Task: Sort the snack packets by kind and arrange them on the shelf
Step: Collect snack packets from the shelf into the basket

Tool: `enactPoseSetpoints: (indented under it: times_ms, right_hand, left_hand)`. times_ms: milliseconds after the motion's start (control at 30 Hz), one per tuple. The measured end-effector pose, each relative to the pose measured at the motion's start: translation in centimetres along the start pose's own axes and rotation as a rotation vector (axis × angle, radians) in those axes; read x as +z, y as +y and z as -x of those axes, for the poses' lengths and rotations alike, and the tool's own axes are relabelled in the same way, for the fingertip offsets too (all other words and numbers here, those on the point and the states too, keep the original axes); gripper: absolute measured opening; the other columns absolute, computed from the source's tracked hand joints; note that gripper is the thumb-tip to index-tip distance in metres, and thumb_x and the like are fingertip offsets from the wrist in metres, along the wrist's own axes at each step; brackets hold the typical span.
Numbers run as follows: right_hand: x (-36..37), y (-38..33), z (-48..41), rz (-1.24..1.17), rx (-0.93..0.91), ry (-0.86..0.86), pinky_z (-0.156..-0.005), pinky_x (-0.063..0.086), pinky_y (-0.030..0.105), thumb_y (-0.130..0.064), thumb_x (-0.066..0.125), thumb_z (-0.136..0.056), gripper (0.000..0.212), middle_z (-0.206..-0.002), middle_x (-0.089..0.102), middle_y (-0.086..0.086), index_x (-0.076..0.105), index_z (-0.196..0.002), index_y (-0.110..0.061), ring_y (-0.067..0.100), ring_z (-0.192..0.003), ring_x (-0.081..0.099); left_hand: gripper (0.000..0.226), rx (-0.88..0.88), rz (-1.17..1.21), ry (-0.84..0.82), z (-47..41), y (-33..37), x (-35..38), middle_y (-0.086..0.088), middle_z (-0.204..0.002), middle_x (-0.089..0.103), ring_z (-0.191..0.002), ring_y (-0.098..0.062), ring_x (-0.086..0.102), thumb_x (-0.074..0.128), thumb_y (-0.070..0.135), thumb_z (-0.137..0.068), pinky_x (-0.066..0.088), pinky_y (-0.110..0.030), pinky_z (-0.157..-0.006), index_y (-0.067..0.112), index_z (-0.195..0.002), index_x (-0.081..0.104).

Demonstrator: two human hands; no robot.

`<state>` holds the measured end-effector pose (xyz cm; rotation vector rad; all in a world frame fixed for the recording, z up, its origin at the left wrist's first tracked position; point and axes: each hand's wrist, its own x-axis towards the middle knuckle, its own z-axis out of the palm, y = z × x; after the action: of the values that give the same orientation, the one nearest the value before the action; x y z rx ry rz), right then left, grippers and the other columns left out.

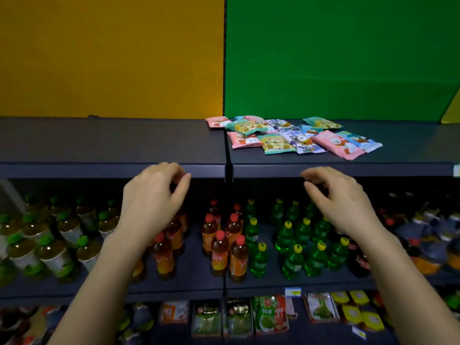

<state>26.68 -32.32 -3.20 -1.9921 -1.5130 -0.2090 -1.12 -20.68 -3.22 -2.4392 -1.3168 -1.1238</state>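
Fingers of left hand (154, 197) and right hand (341, 200) curl loosely, empty. Beyond them, glossy, flat pastel snack packets (293, 136) overlap on a matte shelf (112, 140).

Snack packets (293, 135): overlapping in a heap, far right; lower ones partly covered, print too small to read.
Forearms (99, 282): both cut off by the near edge.
Orange bottles (224, 245): several hidden behind the left hand (154, 195); labels blurred.
Yellow shape (451, 110): far right, cropped by the edge; unidentifiable.
Bottom-shelf packets (271, 317): blurred, cropped by the near edge.
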Motion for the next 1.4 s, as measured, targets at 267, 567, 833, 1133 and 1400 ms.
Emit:
enactPoseSetpoints:
  times_ms: [267,567,833,1133,1400]
  right_hand:
    - [3.5,-0.4,-12.4,-0.015,-0.094,-0.094,-0.087,0.046,0.035,-0.021,0.051,-0.091,0.025,-0.113,0.067,0.005,0.063,-0.112,-0.015,0.024,-0.104,0.06]
    - [8.9,-3.4,-25.9,0.229,0.075,-0.319,-0.092,0.044,0.038,-0.064,0.048,-0.083,0.073,-0.132,0.053,0.016,0.05,-0.131,-0.009,0.033,-0.118,0.051]
    - [10.8,-3.8,-29.2,0.231,0.194,-0.528,-0.07,0.045,0.029,-0.073,0.067,-0.058,0.066,-0.1,0.062,0.008,0.053,-0.074,-0.011,0.026,-0.087,0.057]
    - [7.9,-0.8,-31.1,-0.179,0.199,-0.39,-0.056,0.039,0.028,-0.036,0.075,-0.073,0.041,-0.094,0.061,0.008,0.052,-0.095,-0.009,0.02,-0.077,0.058]
    - [6.5,4.3,-29.7,-0.564,0.325,-0.255,-0.075,0.048,0.032,-0.031,0.065,-0.085,0.014,-0.104,0.069,0.01,0.059,-0.086,-0.017,0.02,-0.083,0.062]
  left_hand:
    - [0.021,-0.121,0.123,-0.067,-9.9,-0.8,5.7,-0.002,-0.09,0.068,-0.09,-0.031,0.061,0.052,0.037,-0.09,0.038,-0.032,-0.067,0.02,-0.09,0.064]
    - [0.027,-0.163,0.039,-0.273,-23.4,-2.4,14.1,-0.012,-0.111,0.065,-0.102,-0.033,0.058,0.052,0.035,-0.09,0.038,-0.032,-0.071,0.014,-0.103,0.063]
    - [0.024,-0.314,-0.005,-0.418,-28.2,-3.7,20.4,-0.015,-0.112,0.062,-0.1,-0.032,0.057,0.053,0.021,-0.089,0.043,-0.033,-0.072,0.007,-0.107,0.059]
    - [0.079,-0.523,0.115,-0.537,-31.3,-4.0,24.5,-0.018,-0.129,0.054,-0.12,-0.035,0.048,0.055,0.07,-0.074,0.044,-0.037,-0.091,0.002,-0.112,0.057]
    - [0.082,-0.611,0.357,-0.519,-32.4,-3.4,25.5,-0.014,-0.131,0.054,-0.119,-0.03,0.052,0.083,0.038,-0.064,0.047,-0.038,-0.098,-0.001,-0.126,0.047]
